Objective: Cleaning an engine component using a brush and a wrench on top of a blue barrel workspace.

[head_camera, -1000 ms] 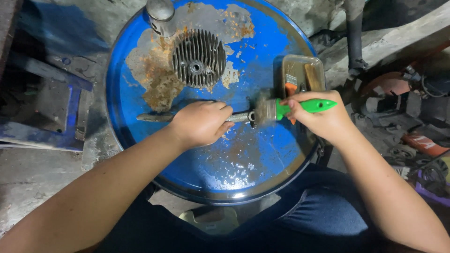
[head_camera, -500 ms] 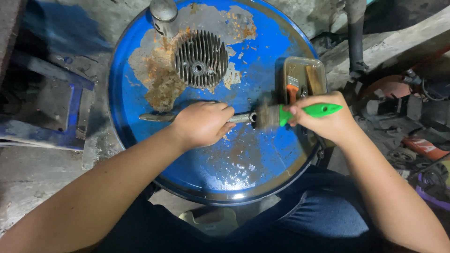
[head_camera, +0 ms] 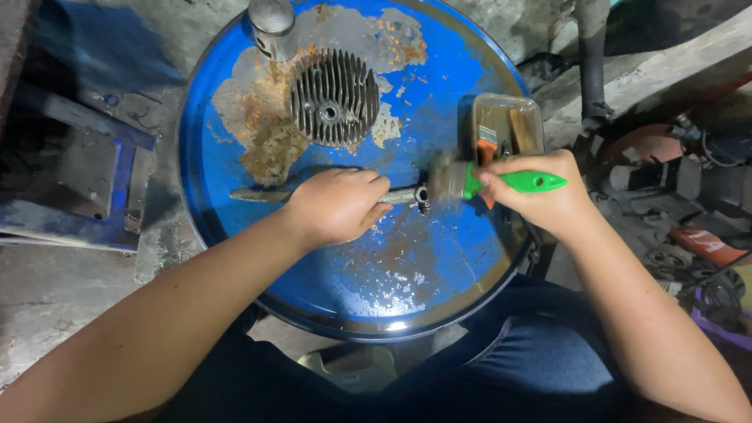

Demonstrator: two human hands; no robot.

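My left hand (head_camera: 338,205) grips a long grey metal rod (head_camera: 254,195) that lies flat across the top of a blue drum (head_camera: 439,266). The rod's right end (head_camera: 409,195) sticks out past my fingers. My right hand (head_camera: 544,196) holds a green-handled paintbrush (head_camera: 523,182), and its blurred bristles (head_camera: 445,182) meet that end of the rod.
A round finned metal engine part (head_camera: 334,97) lies on the rusty far side of the drum top, with a grey metal cylinder (head_camera: 271,23) behind it. A small rectangular tray (head_camera: 507,121) holding brushes sits by my right hand. Metal scrap and parts (head_camera: 689,211) crowd the floor at right.
The brush bristles have shifted slightly along the rod's right end, and they blur with motion. My left hand keeps its hold on the rod.
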